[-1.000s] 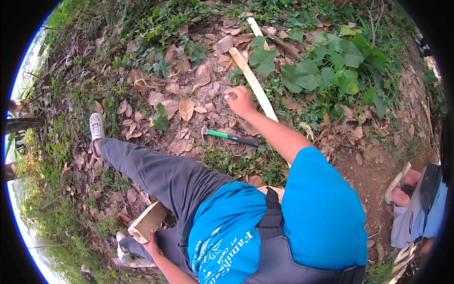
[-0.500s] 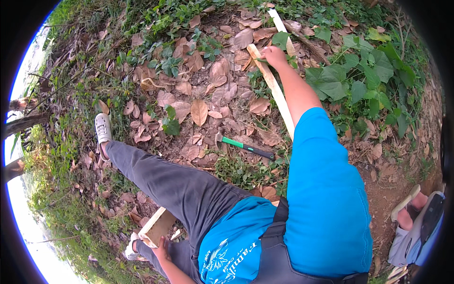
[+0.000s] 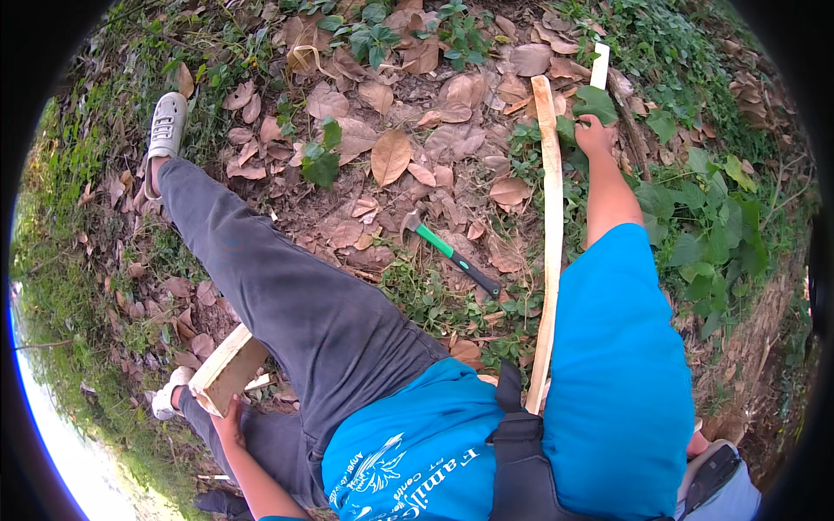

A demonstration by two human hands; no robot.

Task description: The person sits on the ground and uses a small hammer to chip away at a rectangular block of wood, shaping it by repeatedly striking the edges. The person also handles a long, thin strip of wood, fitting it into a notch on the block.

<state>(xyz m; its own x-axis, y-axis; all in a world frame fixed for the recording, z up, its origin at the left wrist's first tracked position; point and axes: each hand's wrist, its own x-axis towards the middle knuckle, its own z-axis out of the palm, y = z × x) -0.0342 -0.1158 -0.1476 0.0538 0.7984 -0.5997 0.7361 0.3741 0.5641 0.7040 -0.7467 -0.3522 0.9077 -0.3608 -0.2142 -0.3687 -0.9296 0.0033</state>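
Note:
My left hand [image 3: 229, 424] grips the lower end of a pale, thick wooden block [image 3: 228, 368], held beside my bent leg. My right arm reaches forward, and my right hand [image 3: 594, 136] is closed with its fingertips together, right by a broad green leaf [image 3: 596, 104]. What it pinches is too small to make out. A long pale wooden strip [image 3: 552, 191] lies just left of that hand and runs back along my sleeve. Beyond the leaf, the end of a second wooden strip [image 3: 600, 62] shows. On the ground between my leg and the long strip lies a hammer [image 3: 452, 253] with a green and black handle.
Dry brown leaves [image 3: 391, 158] and low green plants cover the soil. A leafy vine [image 3: 717, 221] grows on the right, near a thin branch [image 3: 627, 122]. My outstretched leg [image 3: 252, 243] crosses the left side. Part of another person [image 3: 725, 482] shows at the lower right.
My view has shifted, so the ground and strips appear further right. My right hand has come away from the long strip's end and nearer to me. The left hand still holds the block.

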